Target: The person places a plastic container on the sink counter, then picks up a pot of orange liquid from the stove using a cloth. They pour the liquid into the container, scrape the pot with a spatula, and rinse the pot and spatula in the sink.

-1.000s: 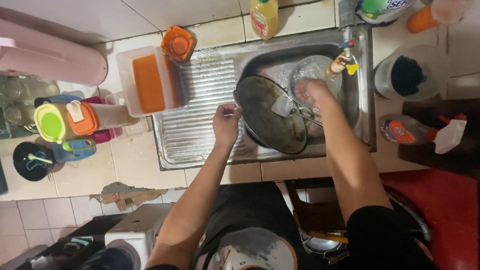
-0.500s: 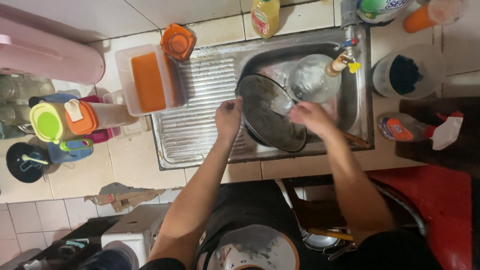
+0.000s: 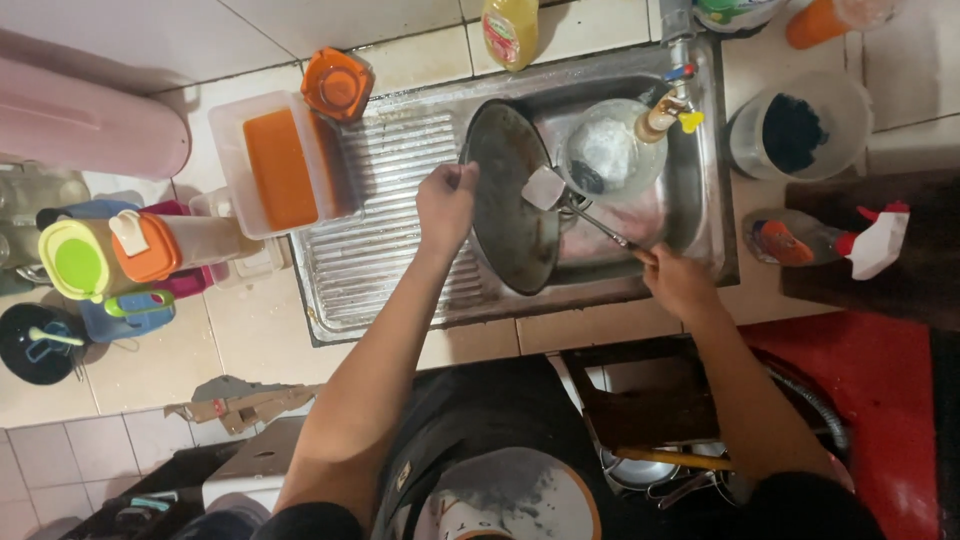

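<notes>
A dark round pan (image 3: 510,215) stands tilted on its edge in the steel sink (image 3: 700,215). My left hand (image 3: 445,203) grips the pan's left rim. Over the sink's front edge, my right hand (image 3: 678,283) holds the thin handle of a metal spatula (image 3: 548,187), whose pale flat blade rests against the pan's inner face. A clear glass bowl (image 3: 610,155) sits in the basin under the tap (image 3: 668,108), just right of the pan.
On the ribbed drainboard (image 3: 385,240) stand a clear tub with orange contents (image 3: 280,168) and an orange lid (image 3: 337,85). Bottles and cups (image 3: 110,255) crowd the left counter. A yellow bottle (image 3: 510,30), a dark-filled container (image 3: 795,130) and a spray bottle (image 3: 830,240) surround the sink.
My right hand has drawn back from inside the basin to the sink's front edge and now holds the spatula. The pan has tipped more upright under my left hand.
</notes>
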